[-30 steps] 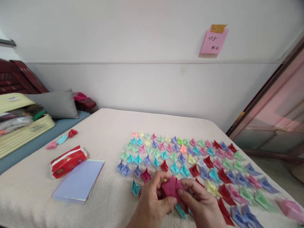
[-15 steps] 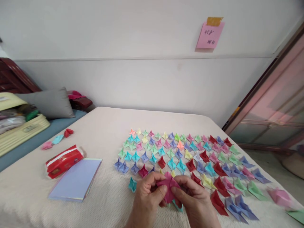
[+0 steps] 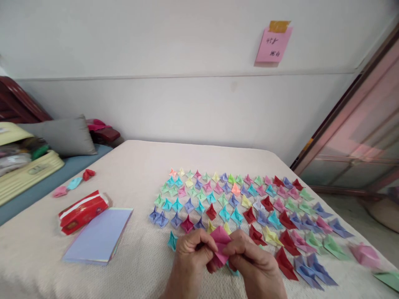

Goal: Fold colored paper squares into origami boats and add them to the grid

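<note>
1. Left hand (image 3: pixel 192 256): bottom centre, fingers curled in, thumb and forefinger pinched on the left edge of the pink folded paper (image 3: pixel 220 241). Back of the hand faces the camera, and the wrist comes up from the lower edge.
2. Pink folded paper: held between both hands just above the cream cover (image 3: pixel 140 166), in front of the near row of pieces. It is partly folded, with a pointed flap up top.
3. Right hand (image 3: pixel 256 265): fingers bent, thumb and fingertips gripping the paper's right side. Knuckles point up and left, touching the left hand's fingers around the paper.
4. Teal folded piece (image 3: pixel 172 240): alone on the cover, just left of the left hand.
5. Far left: yellow box (image 3: pixel 29 174), grey pillow (image 3: pixel 65 136), three loose folded pieces (image 3: pixel 73 183) on the blue surface.
6. Red packet (image 3: pixel 82 211) lies touching the stack of lilac paper (image 3: pixel 99 236), well left of the hands.
7. Rows of coloured folded pieces (image 3: pixel 246 201) fan out beyond and right of the hands.
8. Pink sticky note (image 3: pixel 273 43) is taped on the wall, upper right.
</note>
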Demonstrator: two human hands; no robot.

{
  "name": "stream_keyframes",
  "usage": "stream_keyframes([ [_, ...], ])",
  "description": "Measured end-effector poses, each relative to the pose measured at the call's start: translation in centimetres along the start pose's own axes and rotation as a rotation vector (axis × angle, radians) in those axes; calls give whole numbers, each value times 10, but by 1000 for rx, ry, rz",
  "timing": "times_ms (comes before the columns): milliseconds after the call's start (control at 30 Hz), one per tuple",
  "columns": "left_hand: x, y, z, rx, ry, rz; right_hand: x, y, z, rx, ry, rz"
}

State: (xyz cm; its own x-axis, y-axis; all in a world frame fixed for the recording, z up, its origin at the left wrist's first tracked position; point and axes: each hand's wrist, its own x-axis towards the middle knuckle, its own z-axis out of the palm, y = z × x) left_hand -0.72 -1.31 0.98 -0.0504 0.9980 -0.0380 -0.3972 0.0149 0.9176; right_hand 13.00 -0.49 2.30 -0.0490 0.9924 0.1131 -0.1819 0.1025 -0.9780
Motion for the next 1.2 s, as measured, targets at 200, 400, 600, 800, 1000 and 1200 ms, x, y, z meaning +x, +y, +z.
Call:
stream_keyframes([
  [200,3,8,-3,-66,-65,-83,1,-5,-7,-97,-85,-7],
  [400,2,15,-5,-41,-93,-90,4,-6,-14,-169,-175,-26],
  [600,2,27,-2,171,-144,-83,3,-7,-16,-236,-227,-62],
  [800,3,27,2,177,-123,-87,-1,-7,-6,-66,-54,34],
  [1000,3,30,1,139,-121,-92,2,-8,-3,104,27,173],
  [1200,4,28,-3,139,-139,-85,0,-6,-5,131,84,138],
])
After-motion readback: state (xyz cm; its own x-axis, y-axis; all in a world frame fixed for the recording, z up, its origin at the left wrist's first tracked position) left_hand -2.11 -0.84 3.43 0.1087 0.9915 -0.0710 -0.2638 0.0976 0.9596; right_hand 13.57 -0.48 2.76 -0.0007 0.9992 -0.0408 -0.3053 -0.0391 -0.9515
